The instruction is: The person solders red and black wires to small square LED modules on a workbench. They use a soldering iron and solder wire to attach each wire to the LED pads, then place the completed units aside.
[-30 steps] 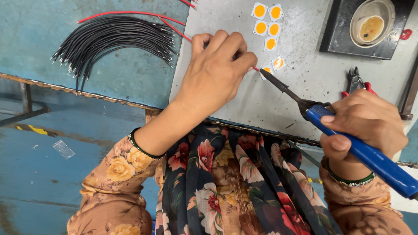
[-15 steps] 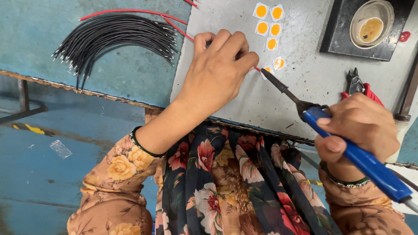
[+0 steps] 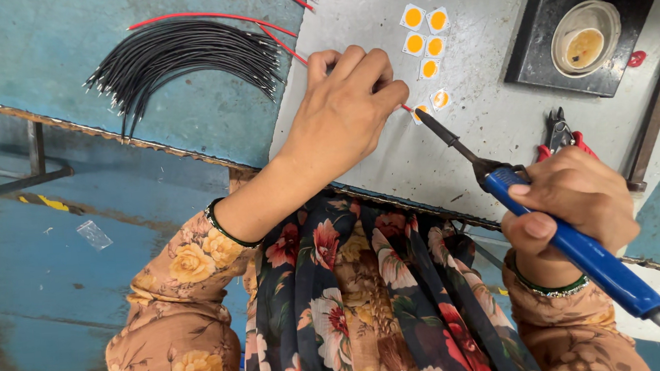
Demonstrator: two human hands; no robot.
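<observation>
My left hand [image 3: 344, 108] pinches a thin red wire [image 3: 275, 37] and presses its end down beside a small white square chip with an orange centre [image 3: 420, 112] on the grey metal sheet [image 3: 486, 115]. My right hand [image 3: 571, 197] grips a blue-handled soldering iron [image 3: 578, 243]. Its dark tip [image 3: 427, 120] points at that same chip, right at the wire's end. A second chip [image 3: 441, 98] lies just next to it.
Several more orange-centred chips [image 3: 424, 34] lie further up the sheet. A bundle of black wires [image 3: 185, 61] rests on the blue table at left. A black tray [image 3: 535, 51] holds a round tin [image 3: 584, 36]. Red-handled pliers [image 3: 560, 137] lie near my right hand.
The soldering iron's tip has stayed at the chip; both hands barely shifted while the view drifted slightly.
</observation>
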